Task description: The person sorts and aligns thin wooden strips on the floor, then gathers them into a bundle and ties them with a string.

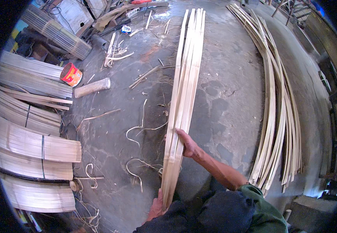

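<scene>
A long bundle of pale bamboo strips (187,85) stretches away from my lap toward the far side of the floor. My right hand (188,145) is closed round its right side, below the middle, with the thumb lying across the top. Low down, my left hand (155,208) grips the left edge of the bundle near its close end; some of its fingers are hidden under the strips. Toward the far end the strips fan slightly apart, leaving a narrow gap on the left.
More loose bamboo strips (271,77) lie in a long curved pile on the right. Tied bundles of slats (40,143) line the left side, beside a red tub (71,74) and a wooden cylinder (92,87). Curled shavings (135,136) litter the concrete floor (230,112).
</scene>
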Demonstrator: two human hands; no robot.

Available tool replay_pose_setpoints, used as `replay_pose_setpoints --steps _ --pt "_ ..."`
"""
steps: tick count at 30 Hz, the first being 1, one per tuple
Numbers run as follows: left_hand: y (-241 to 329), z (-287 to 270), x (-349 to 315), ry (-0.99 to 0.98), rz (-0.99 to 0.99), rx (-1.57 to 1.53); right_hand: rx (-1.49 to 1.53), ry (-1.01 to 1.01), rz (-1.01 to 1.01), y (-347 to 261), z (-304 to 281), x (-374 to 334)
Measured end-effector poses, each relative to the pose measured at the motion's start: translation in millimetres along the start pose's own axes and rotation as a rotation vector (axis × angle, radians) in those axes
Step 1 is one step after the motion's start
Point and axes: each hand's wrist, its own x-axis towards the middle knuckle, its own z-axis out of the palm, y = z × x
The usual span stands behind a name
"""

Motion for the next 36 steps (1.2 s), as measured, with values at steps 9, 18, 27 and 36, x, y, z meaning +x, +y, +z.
replay_pose_setpoints --steps 9,18,27,36 --pt "42 -49 44 -0.425 -0.070 -1.121 0.010 -0.001 0.045 14 9 -11" --pt "59 -50 38 -0.410 -0.111 -0.967 -0.205 0.296 -0.079 -8 -2 -1" --pt "61 -70 -9 -0.372 -0.217 -0.817 -0.078 0.096 0.064 27 13 -29" --pt "96 -115 122 -0.234 0.105 -1.100 -0.051 0.020 0.261 92 26 -80"
